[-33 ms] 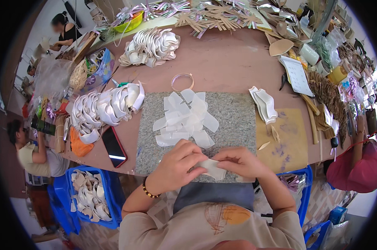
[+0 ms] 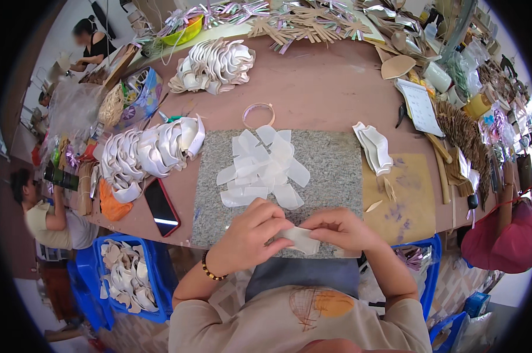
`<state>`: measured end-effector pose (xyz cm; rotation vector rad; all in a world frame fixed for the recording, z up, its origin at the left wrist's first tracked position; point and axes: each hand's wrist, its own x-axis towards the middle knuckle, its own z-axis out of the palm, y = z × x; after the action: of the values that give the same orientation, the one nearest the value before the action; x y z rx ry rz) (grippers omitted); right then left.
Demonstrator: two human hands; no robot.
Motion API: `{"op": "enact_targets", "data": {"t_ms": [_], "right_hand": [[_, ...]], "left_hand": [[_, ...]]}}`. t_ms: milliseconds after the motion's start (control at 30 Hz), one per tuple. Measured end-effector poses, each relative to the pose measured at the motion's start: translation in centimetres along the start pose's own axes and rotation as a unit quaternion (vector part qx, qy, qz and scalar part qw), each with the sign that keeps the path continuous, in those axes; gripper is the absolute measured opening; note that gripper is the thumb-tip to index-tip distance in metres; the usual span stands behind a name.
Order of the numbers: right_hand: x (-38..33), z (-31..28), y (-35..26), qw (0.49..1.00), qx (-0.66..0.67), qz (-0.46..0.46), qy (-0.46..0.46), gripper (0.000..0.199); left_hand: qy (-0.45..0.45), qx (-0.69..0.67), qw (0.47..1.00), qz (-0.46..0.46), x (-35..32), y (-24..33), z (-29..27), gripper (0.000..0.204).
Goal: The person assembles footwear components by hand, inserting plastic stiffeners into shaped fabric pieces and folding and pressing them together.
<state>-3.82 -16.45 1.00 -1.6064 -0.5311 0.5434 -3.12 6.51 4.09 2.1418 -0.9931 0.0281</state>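
A small off-white curved petal-shaped piece point(image 2: 302, 241) is pinched between my two hands at the near edge of a grey felt-like mat point(image 2: 333, 170). My left hand point(image 2: 253, 230) grips its left end with thumb and fingers. On the other end, my right hand point(image 2: 341, 228) is closed, thumb and fingertips pressed together. Just beyond them lies a loose heap of translucent white petal-shaped pieces point(image 2: 265, 170). A short nested stack of white curved pieces point(image 2: 373, 148) rests at the mat's right edge. The ring-shaped roll of tape point(image 2: 245, 115) touches the heap's far side.
Long nested stacks of wavy white pieces point(image 2: 151, 150) lie left, near a phone point(image 2: 162, 207) and an orange cloth-like item point(image 2: 114, 203). A blue crate point(image 2: 131, 276) of pieces stands below left. Right are a stained brown sheet point(image 2: 404, 200) and a notepad point(image 2: 419, 106). Other people sit at both sides.
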Motion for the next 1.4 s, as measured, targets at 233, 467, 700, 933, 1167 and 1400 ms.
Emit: {"op": "enact_targets", "data": {"t_ms": [233, 467, 700, 933, 1167, 1400], "right_hand": [[1.0, -0.1, 3.6, 0.937, 0.329, 0.105, 0.051, 0.006], [6.4, -0.6, 4.6, 0.922, 0.34, 0.105, 0.153, 0.014], [17.9, -3.9, 4.6, 0.932, -0.302, -0.009, 0.202, 0.033], [20.5, -4.4, 5.5, 0.913, -0.363, -0.042, 0.182, 0.026], [15.1, -5.6, 5.3, 0.96, -0.228, -0.08, 0.145, 0.009], [7.7, -6.3, 3.6, 0.952, -0.269, -0.121, 0.085, 0.012]], "left_hand": [[-0.021, -0.015, 1.0, -0.003, -1.0, -0.3, 0.4, 0.026], [0.106, -0.035, 0.993, -0.045, -2.3, -1.2, 0.3, 0.021], [0.239, 0.184, 0.952, -0.048, -0.5, -5.8, -3.0, 0.026], [0.204, 0.244, 0.944, -0.084, 2.8, -10.8, -1.3, 0.03], [0.075, 0.252, 0.958, -0.114, 3.9, -12.8, 1.1, 0.028], [0.033, 0.294, 0.949, -0.106, 4.3, -12.7, 2.1, 0.02]]}}
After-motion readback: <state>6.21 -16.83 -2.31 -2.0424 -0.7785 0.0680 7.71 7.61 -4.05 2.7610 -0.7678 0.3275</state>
